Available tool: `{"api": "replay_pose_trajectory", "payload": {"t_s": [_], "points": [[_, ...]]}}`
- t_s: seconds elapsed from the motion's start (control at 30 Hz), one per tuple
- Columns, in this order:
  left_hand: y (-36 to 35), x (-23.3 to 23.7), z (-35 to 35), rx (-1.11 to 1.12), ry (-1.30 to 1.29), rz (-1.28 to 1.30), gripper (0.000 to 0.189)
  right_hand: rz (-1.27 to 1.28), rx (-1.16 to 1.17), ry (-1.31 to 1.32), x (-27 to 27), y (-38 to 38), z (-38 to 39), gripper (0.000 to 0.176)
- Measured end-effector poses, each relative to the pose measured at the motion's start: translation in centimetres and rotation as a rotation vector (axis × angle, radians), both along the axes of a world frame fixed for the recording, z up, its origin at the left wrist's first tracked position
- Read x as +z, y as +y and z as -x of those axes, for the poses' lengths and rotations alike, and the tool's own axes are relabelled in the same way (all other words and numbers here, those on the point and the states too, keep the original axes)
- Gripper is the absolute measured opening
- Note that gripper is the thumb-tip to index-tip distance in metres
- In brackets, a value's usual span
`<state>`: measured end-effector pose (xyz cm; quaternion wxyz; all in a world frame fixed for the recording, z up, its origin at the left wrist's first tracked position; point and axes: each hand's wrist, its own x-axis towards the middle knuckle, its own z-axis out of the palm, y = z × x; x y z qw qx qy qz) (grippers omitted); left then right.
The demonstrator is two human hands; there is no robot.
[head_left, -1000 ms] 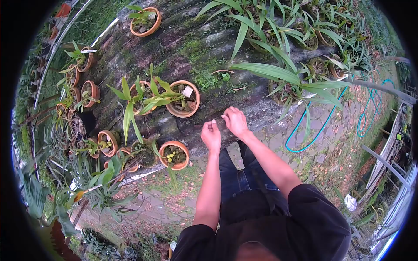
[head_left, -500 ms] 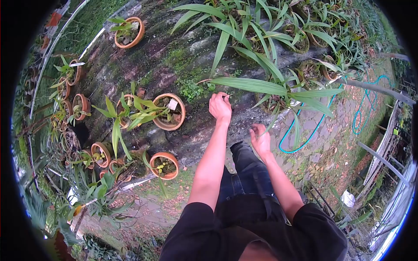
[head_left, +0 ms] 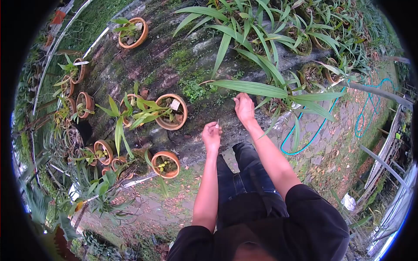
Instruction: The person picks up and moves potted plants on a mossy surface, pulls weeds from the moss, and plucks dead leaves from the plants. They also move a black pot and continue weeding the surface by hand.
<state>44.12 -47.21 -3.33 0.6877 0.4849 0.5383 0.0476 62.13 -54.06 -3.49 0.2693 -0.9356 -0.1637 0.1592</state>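
Note:
My left hand (head_left: 212, 134) is drawn back above the near edge of the mossy slab (head_left: 161, 56). Its fingers are pinched together, with a tiny thin bit at the tips, too small to name. Farther forward, my right hand (head_left: 245, 108) is closed low over the slab, just beneath a long green leaf (head_left: 250, 88). Whatever its curled fingers hold, if anything, is hidden. A patch of small green weeds (head_left: 193, 90) grows on the slab to the left of my right hand. Left of my left hand stands a clay pot (head_left: 185, 117) with a white tag.
Another clay pot (head_left: 175, 167) sits at the slab's near edge, and one more pot (head_left: 143, 37) at the far left. Several leafy potted plants (head_left: 244, 30) crowd the back right. A teal hose (head_left: 300, 150) lies on the paving at right.
My left hand has pulled back toward me and slightly left, away from the weeds. My right hand has reached forward and left, to below the long leaf.

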Motion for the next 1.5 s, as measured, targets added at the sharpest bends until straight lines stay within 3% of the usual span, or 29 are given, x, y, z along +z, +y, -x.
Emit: {"api": "replay_pose_trajectory", "payload": {"t_s": [0.1,0.3,0.43,0.57,0.63,0.7,0.8,0.83,0.9,0.97,1.03,1.2,1.33,1.37,1.43,1.5], "points": [[-0.5,0.0,1.8,0.153,-0.081,0.255,0.024,-0.026,0.039,-0.025,0.5,0.1,0.4,0.014],[0.3,-0.3,0.8,0.203,-0.008,0.097,0.022,0.14,0.103,0.024,0.8,1.5,-0.5,0.01],[2.1,-0.5,-2.8,0.168,-0.046,0.026,0.018,0.014,0.225,0.081,2.5,0.6,0.6,0.009],[0.9,0.1,-5.0,-0.292,-0.115,-0.157,0.017,0.007,0.366,0.204,6.4,-6.7,4.1,0.009],[-2.3,2.4,-5.7,-0.618,-0.286,-0.124,0.018,0.284,0.251,0.19,7.9,-11.8,5.6,0.014],[-4.6,3.5,-5.5,-0.859,-0.477,0.176,0.017,0.534,0.233,0.126,8.0,-17.8,6.1,0.02],[-4.2,2.3,-6.7,-0.559,-0.112,-0.138,0.014,0.63,0.104,0.158,7.5,-23.9,6.3,0.022],[-2.8,2.2,-7.8,-0.413,0.005,-0.388,0.01,0.629,0.055,0.187,7.7,-24.7,6.2,0.023],[0.2,1.7,-10.5,-0.173,0.136,-0.678,0.028,0.582,-0.021,0.246,7.5,-25.4,6.1,0.025],[3.4,1.9,-13.3,-0.179,0.252,-0.698,0.047,0.49,-0.075,0.31,7.2,-25.0,6.4,0.026],[5.4,-0.5,-14.8,-0.258,0.353,-0.874,0.051,0.422,-0.148,0.352,7.6,-24.0,6.7,0.028],[7.1,-2.4,-15.0,-0.162,0.364,-0.781,0.019,0.252,-0.169,0.391,7.8,-21.5,7.2,0.028],[6.0,-2.5,-11.0,0.135,0.187,-0.785,0.012,0.049,-0.027,0.357,6.6,-16.2,6.0,0.022],[5.5,-2.1,-9.6,0.218,0.124,-0.555,0.01,-0.002,0.02,0.344,6.2,-13.9,5.4,0.02],[4.4,0.2,-6.7,0.374,0.047,-0.357,0.011,-0.182,0.062,0.397,6.8,-7.8,3.8,0.017],[4.0,-1.1,-2.9,0.512,0.002,-0.288,0.014,-0.243,0.182,0.297,5.2,-2.2,3.0,0.013]]}}
